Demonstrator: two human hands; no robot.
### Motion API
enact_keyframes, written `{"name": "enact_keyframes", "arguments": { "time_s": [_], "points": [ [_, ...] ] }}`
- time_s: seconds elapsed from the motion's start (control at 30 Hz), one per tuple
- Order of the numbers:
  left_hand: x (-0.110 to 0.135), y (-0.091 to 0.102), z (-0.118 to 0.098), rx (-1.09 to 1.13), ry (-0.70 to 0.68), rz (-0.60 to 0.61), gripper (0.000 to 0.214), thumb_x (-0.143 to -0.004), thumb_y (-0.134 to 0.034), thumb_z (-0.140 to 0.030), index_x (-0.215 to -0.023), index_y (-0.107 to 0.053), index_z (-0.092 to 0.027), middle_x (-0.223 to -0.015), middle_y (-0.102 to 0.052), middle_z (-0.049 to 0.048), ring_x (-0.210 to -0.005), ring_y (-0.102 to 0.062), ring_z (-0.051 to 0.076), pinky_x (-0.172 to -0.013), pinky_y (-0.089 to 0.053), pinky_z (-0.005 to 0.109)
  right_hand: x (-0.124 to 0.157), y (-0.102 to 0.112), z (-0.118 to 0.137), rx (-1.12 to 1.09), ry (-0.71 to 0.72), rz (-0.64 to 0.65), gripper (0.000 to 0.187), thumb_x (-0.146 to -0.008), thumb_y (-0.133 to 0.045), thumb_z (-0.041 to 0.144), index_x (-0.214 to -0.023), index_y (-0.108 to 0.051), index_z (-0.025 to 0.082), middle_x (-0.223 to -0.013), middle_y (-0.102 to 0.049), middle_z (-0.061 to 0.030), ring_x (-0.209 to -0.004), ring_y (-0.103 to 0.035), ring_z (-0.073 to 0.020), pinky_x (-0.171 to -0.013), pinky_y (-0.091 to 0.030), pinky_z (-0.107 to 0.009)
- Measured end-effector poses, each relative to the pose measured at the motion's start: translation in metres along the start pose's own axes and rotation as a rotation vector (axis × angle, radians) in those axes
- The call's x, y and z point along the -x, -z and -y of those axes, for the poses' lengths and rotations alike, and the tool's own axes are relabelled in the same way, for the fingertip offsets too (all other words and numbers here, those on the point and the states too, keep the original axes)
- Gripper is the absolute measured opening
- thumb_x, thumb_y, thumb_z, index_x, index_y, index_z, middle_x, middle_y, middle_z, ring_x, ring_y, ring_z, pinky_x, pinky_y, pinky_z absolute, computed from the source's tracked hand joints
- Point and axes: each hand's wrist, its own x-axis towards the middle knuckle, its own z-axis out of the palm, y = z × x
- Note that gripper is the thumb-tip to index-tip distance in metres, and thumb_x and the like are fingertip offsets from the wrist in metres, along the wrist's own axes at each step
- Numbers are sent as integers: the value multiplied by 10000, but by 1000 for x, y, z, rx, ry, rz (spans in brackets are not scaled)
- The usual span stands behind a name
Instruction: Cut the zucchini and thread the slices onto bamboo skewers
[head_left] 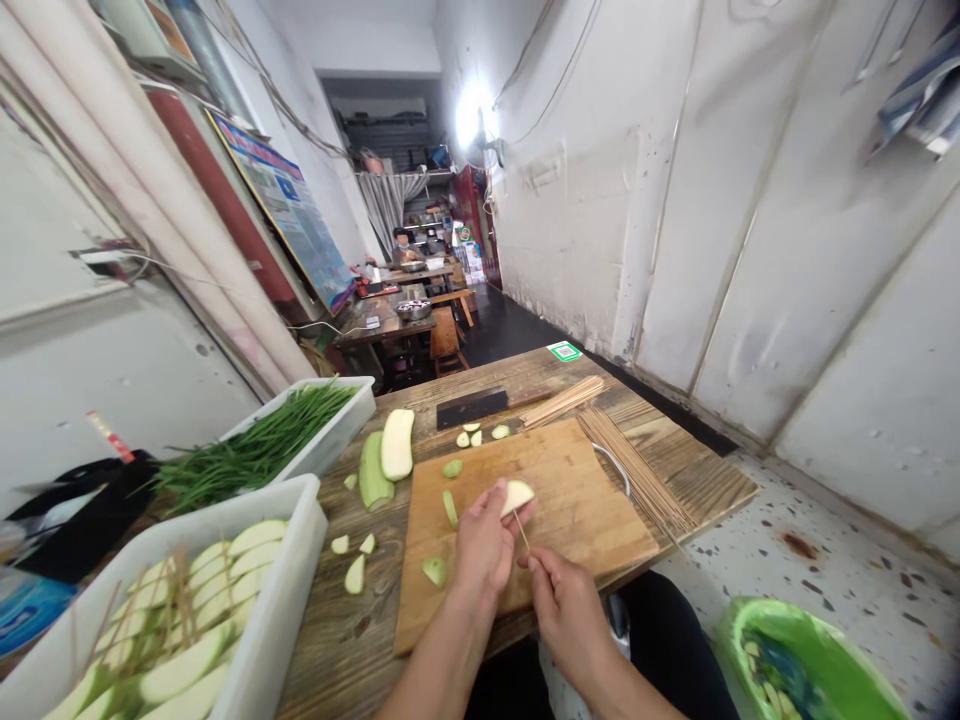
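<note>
My left hand (486, 530) is closed round a pale green-edged zucchini slice (517, 495), held over the near part of the wooden cutting board (555, 470). Between thumb and fingers, my right hand (566, 600) pinches a thin wooden skewer (523, 530) whose upper end meets the slice's lower edge; I cannot tell how deep it sits. Small green end pieces (434, 571) lie on the board's left side. Left of the board rest a peeled zucchini half (397, 444) and a green-skinned one (372, 470).
A white bin (300, 560) holds skewered slices; another tray (366, 405) carries green chives (285, 430). A cleaver (472, 408) lies behind the board. Bundled skewers (637, 470) lie to the right. A green waste basket (810, 640) stands on the floor. Someone (403, 245) sits at a far table.
</note>
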Motion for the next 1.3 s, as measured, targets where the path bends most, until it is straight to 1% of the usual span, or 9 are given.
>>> {"name": "enact_keyframes", "arguments": {
  "time_s": [0.17,0.37,0.6,0.87,0.93,1.07,1.13,1.2,1.3],
  "points": [
    [1,1,-1,36,31,4,89,-823,-536,-131,-788,-608,-93,-841,-688,120,-834,-668,198,-830,-530,382,-2,-1,0,-24,-1,10,298,-889,-355,189,-828,-644,146,-612,-631,-32,-537,-588,-168,-531,-430,-234],
    [3,1,-1,57,70,15,115,-826,-531,-125,-780,-626,-81,-850,-692,127,-849,-666,205,-844,-527,377,-3,-3,-3,-10,-28,17,317,-900,-336,214,-730,-597,153,-596,-607,-31,-530,-570,-166,-535,-430,-237],
    [5,-2,3,67,86,16,97,-815,-550,-128,-775,-631,-93,-840,-689,106,-822,-665,186,-841,-527,368,-4,-3,-6,-5,-31,21,292,-895,-337,200,-778,-601,155,-676,-653,-61,-581,-600,-177,-562,-434,-244],
    [11,-4,22,47,150,-18,102,-806,-564,-149,-733,-619,-102,-699,-669,68,-610,-652,140,-715,-548,293,-14,0,-16,-8,-64,8,298,-897,-332,217,-725,-567,155,-686,-647,-73,-625,-606,-187,-588,-430,-254],
    [11,-4,21,74,123,-32,95,-808,-562,-148,-749,-616,-96,-734,-673,80,-639,-657,146,-744,-545,313,-14,2,-17,-20,-58,26,295,-902,-340,234,-732,-569,160,-683,-639,-52,-615,-593,-173,-577,-422,-240],
    [10,-1,11,115,21,-33,98,-819,-537,-126,-775,-611,-80,-832,-678,120,-774,-662,178,-810,-528,362,-2,9,-15,-21,-56,79,323,-908,-365,275,-657,-543,176,-550,-544,8,-498,-500,-140,-484,-354,-219],
    [12,0,11,135,26,-42,91,-816,-537,-113,-774,-610,-80,-843,-676,121,-796,-658,184,-816,-524,372,4,11,-15,-24,-64,101,335,-910,-351,279,-651,-538,176,-519,-508,18,-470,-470,-136,-463,-329,-221],
    [16,-1,17,143,70,-56,75,-805,-551,-109,-773,-614,-84,-821,-675,110,-760,-656,171,-784,-533,347,7,12,-14,-45,-85,98,326,-908,-341,283,-680,-545,172,-540,-520,9,-484,-480,-143,-476,-334,-227],
    [24,-3,33,146,144,-26,60,-785,-584,-130,-779,-622,-83,-734,-661,84,-636,-631,129,-658,-531,255,4,12,-15,-81,-122,49,311,-900,-353,296,-683,-538,173,-603,-562,-20,-544,-520,-163,-533,-362,-245]
  ]
}}
